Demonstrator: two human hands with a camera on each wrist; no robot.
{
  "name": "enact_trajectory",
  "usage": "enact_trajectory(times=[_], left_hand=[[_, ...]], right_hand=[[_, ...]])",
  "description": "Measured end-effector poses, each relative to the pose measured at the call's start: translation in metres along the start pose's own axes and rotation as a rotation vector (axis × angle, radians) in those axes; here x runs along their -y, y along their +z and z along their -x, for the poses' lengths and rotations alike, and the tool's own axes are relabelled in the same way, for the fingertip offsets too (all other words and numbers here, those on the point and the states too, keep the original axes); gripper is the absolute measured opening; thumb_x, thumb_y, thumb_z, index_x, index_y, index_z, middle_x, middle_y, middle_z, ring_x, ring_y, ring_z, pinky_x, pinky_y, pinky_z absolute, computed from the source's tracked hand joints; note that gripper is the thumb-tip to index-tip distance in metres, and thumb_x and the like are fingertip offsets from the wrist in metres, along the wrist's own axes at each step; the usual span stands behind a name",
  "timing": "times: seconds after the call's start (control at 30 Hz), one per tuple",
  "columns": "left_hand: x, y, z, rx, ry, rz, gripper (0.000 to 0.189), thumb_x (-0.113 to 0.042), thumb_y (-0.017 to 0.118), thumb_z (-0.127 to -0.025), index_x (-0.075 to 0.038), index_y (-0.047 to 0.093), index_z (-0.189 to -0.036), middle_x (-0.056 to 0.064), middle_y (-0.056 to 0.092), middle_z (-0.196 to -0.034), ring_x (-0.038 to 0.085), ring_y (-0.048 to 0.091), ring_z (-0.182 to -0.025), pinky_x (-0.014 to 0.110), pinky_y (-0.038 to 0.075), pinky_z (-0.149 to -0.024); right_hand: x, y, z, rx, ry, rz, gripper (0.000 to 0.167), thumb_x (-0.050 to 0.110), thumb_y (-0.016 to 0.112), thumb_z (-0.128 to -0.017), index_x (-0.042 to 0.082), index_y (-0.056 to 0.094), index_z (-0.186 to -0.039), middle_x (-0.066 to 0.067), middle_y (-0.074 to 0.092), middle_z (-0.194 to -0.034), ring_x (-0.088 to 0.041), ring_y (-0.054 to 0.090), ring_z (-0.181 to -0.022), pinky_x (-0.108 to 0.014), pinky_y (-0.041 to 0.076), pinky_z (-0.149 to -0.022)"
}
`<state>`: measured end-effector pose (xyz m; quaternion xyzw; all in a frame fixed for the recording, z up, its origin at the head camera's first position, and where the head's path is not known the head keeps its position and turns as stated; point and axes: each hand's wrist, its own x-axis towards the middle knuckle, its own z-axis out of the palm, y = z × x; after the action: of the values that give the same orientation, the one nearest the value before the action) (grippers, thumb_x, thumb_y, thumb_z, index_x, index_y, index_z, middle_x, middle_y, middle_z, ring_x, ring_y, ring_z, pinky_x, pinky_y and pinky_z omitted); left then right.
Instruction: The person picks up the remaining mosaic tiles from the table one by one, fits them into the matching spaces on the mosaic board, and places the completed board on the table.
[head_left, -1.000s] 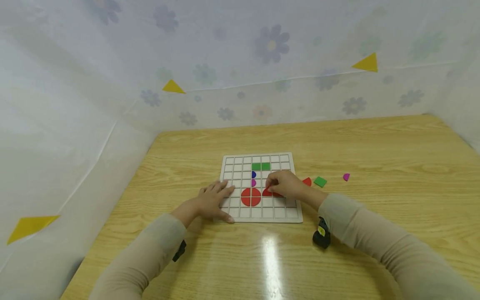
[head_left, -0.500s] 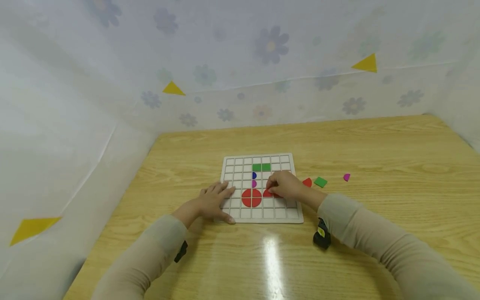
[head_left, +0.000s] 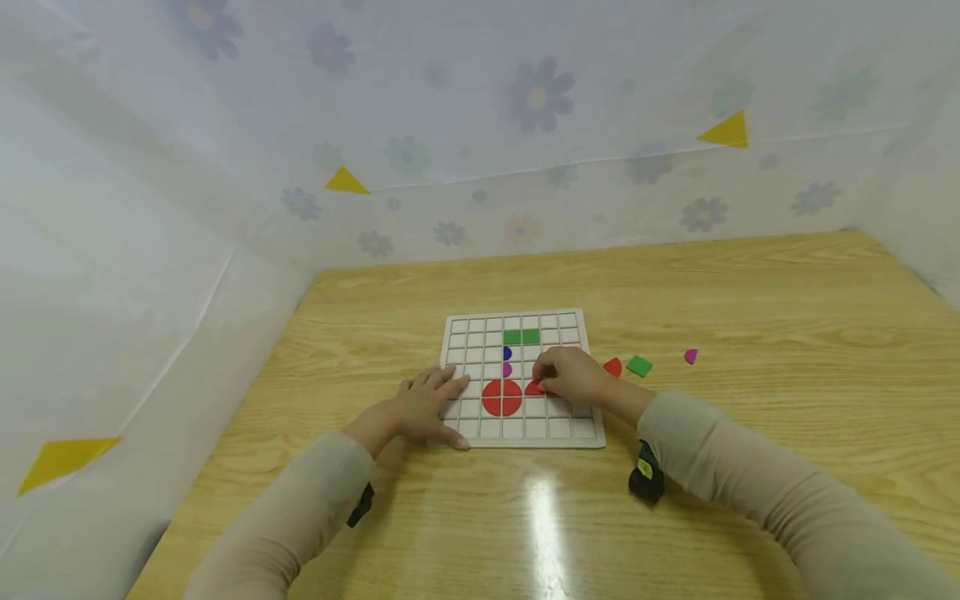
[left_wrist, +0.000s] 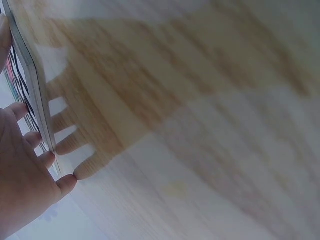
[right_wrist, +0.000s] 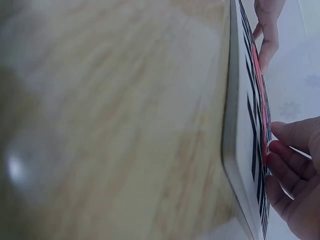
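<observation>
A white grid board (head_left: 491, 429) lies on the table, bordered by raised lines. My left hand (head_left: 427, 404) rests spread on its left edge, fingers over the rim. With curled fingers and thumb, my right hand (head_left: 573, 373) pinches a red quarter-circle piece (head_left: 532, 388) at a cell on the right side; the hand partly hides it. Beside that, several red quarters form a circle (head_left: 492, 389). Further up the board sit two green squares (head_left: 530, 336), a small blue half-circle (head_left: 507, 353) and a magenta one (head_left: 507, 369). In the right wrist view, the right fingertips (right_wrist: 275, 145) touch the board's surface.
Right of the board, a loose red piece (head_left: 613, 367), a green square (head_left: 639, 366) and a magenta piece (head_left: 691, 357) lie on the wooden table (head_left: 480, 517). White flowered sheeting (head_left: 480, 167) surrounds the back and sides. Each wrist bears a black camera (head_left: 647, 473).
Both hands stay almost in place; the right thumb and fingers shift slightly on the red piece. The head view drifts a little.
</observation>
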<state>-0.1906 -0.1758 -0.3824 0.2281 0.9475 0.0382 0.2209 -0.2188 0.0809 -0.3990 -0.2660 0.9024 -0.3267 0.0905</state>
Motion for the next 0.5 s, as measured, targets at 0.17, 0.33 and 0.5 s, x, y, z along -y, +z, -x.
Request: enact_trajectory(times=[0.17, 0.33, 0.5], left_hand=[[0.0017, -0.0004, -0.002, -0.001, 0.002, -0.003, 0.095, -0.062, 0.058, -0.064, -0.023, 0.016, -0.139, 0.005, 0.005, -0.144, 0.029, 0.002, -0.129, 0.052, 0.013, -0.095], [0.0034, -0.0003, -0.0033, -0.005, 0.006, -0.003, 0.095, -0.063, 0.058, -0.065, -0.023, 0.016, -0.139, 0.005, 0.004, -0.144, 0.029, 0.002, -0.129, 0.053, 0.012, -0.095], [0.0038, -0.0002, -0.0036, -0.008, 0.007, -0.001, 0.095, -0.062, 0.058, -0.065, -0.022, 0.016, -0.139, 0.006, 0.005, -0.144, 0.029, 0.002, -0.129, 0.053, 0.012, -0.095]], right_hand=[[-0.0018, -0.0002, 0.0002, -0.011, -0.013, -0.022, 0.007, 0.008, 0.062, -0.078, 0.008, 0.062, -0.085, 0.001, 0.06, -0.082, -0.014, 0.054, -0.079, -0.031, 0.043, -0.071], [-0.0014, -0.002, 0.0013, -0.008, -0.027, -0.056, 0.007, 0.008, 0.062, -0.078, 0.007, 0.062, -0.086, 0.001, 0.059, -0.082, -0.014, 0.054, -0.078, -0.03, 0.044, -0.07], [0.002, -0.005, 0.0029, -0.014, -0.039, -0.073, 0.008, 0.007, 0.062, -0.078, 0.006, 0.062, -0.085, -0.001, 0.059, -0.082, -0.015, 0.054, -0.079, -0.031, 0.043, -0.071]])
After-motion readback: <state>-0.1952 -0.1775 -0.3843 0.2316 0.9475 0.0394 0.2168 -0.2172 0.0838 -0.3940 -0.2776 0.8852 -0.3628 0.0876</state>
